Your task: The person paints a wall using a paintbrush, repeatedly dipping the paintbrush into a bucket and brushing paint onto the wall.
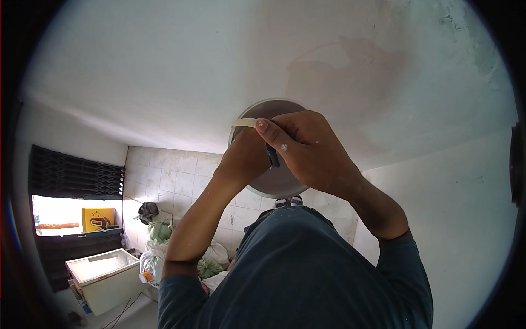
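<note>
A round bucket [283, 190] with a pale rim is in front of me, between my body and the wall. My right hand [318, 152] is closed around its pale handle [244, 122], the thumb pressed along it. My left hand [248, 154] is over the bucket's mouth, back of the hand upward. Its fingers are hidden, so its grip cannot be made out. A narrow dark object [273, 157] shows between the two hands; its kind and which hand has it are unclear. White specks mark my right thumb.
The whitish wall [164, 74] carries a bucket-shaped shadow. Below is a tiled floor [185, 181]. At left are a folding metal grille [74, 172], a yellow box [98, 218] on a ledge, a white chest-like cabinet [111, 288], and several stuffed bags [159, 231].
</note>
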`<state>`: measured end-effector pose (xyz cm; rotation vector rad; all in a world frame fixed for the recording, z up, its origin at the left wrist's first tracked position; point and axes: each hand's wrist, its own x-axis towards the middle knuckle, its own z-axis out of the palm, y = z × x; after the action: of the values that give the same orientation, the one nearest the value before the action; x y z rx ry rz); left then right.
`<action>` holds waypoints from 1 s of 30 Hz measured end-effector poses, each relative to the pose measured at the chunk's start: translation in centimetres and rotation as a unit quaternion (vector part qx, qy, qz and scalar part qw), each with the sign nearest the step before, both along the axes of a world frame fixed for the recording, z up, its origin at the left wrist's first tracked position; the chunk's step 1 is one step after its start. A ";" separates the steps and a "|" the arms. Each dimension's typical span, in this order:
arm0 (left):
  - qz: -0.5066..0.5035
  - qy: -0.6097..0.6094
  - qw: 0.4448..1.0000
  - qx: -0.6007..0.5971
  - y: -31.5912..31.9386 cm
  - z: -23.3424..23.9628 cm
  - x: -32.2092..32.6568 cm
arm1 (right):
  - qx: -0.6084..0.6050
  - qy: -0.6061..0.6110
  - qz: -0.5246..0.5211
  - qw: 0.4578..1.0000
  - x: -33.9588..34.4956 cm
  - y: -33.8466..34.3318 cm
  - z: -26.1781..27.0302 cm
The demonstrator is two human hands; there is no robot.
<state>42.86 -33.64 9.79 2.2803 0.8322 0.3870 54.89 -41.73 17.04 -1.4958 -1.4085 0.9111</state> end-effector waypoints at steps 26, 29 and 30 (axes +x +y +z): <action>-0.009 -0.046 0.993 0.106 0.1 -1.4 -0.2 | 0.017 -0.050 -0.012 0.999 -0.5 -1.4 1.1; -0.017 0.003 0.994 0.105 -0.3 -0.5 -0.1 | 0.012 -0.056 -0.018 0.998 -0.4 -1.6 1.2; -0.031 0.037 0.994 0.101 -0.2 -0.8 -0.2 | 0.010 -0.056 -0.013 0.998 -0.4 -1.7 1.2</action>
<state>42.62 -33.82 9.00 2.5150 0.7879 0.3762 54.50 -43.47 18.29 -1.5675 -1.4704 0.8043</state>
